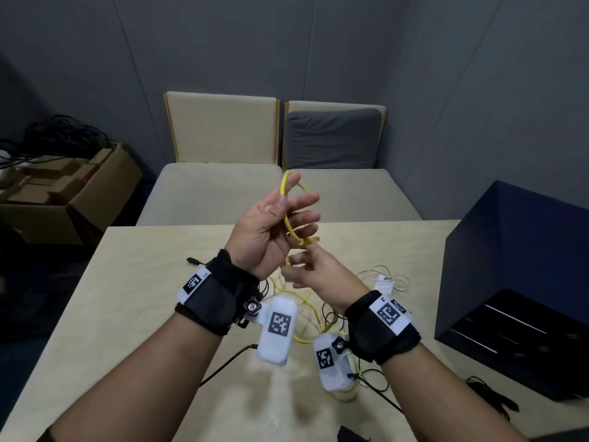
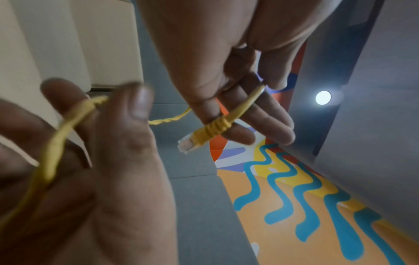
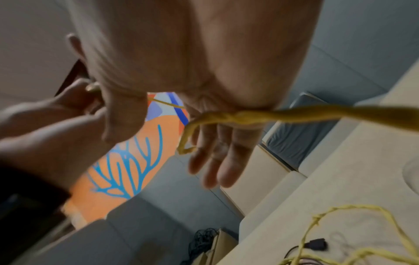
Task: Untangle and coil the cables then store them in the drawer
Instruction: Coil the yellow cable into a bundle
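My left hand (image 1: 264, 224) is raised above the table, palm toward me. Loops of the yellow network cable (image 1: 288, 218) go round its spread fingers, and the thumb holds the cable at the top. In the left wrist view the cable's clear plug (image 2: 188, 143) sticks out past the lower fingers (image 2: 249, 125). Just below, my right hand (image 1: 315, 275) pinches the same yellow cable (image 2: 56, 143) between thumb and fingertip. From there the cable drops to a tangle (image 1: 307, 303) on the table. The dark blue drawer unit (image 1: 510, 250) stands at the right.
On the light wooden table (image 1: 127, 298) lie a white cable with an adapter (image 1: 385, 279) and black cables (image 1: 229, 362), mixed with the yellow one. Beige sofa seats (image 1: 216, 193) stand behind the table. A cardboard box (image 1: 63, 186) with black cables sits on the floor at the left.
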Motion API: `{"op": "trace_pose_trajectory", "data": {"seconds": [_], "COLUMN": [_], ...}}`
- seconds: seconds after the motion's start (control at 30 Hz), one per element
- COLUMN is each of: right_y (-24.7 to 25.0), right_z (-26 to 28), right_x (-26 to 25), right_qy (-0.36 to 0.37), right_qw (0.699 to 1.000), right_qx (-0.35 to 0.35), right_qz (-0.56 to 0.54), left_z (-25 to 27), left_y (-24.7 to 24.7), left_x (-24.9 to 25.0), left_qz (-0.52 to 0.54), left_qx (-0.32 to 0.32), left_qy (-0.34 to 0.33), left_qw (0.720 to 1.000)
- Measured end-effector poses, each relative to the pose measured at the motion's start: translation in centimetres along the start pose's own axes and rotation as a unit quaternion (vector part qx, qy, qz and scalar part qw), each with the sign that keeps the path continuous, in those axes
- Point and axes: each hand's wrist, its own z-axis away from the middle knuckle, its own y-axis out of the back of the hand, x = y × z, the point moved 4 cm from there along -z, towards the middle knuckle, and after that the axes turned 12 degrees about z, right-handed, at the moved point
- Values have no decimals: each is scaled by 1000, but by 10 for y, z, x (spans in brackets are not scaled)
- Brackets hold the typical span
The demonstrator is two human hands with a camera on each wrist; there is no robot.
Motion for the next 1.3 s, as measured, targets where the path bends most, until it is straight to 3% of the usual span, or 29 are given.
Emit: {"op": "trace_pose_trajectory", "data": {"seconds": [0.13,0.23,0.33,0.5,0.73,0.83,1.0,1.13,1.3], "right_y": [-6,0,10,34,24,28,58,69,92], "right_z": [0,7,16,27,25,26,27,20,10], "right_x": [-8,-10,-15,-39,-54,-57,-79,-91,-89], "right_qy": [11,38,49,95,147,184,270,297,272], "right_qw": [994,959,937,938,920,916,888,860,857], "right_qx": [-1,3,16,47,-34,17,189,226,260], "right_qz": [113,282,344,330,362,357,322,348,352], "left_z": [-1,-4,-5,-2,-11,-12,-3,2,14], "left_y": [1,15,33,48,38,46,56,51,33], "left_x": [3,16,28,20,15,19,6,-10,-20], "left_qz": [-26,-45,-53,-123,-71,-79,-238,-326,-375], "left_qx": [12,92,155,172,175,190,142,61,-14], "left_qy": [-12,-75,-116,-98,-130,-131,-50,18,74], "left_qw": [1000,992,980,972,973,970,960,943,924]}}
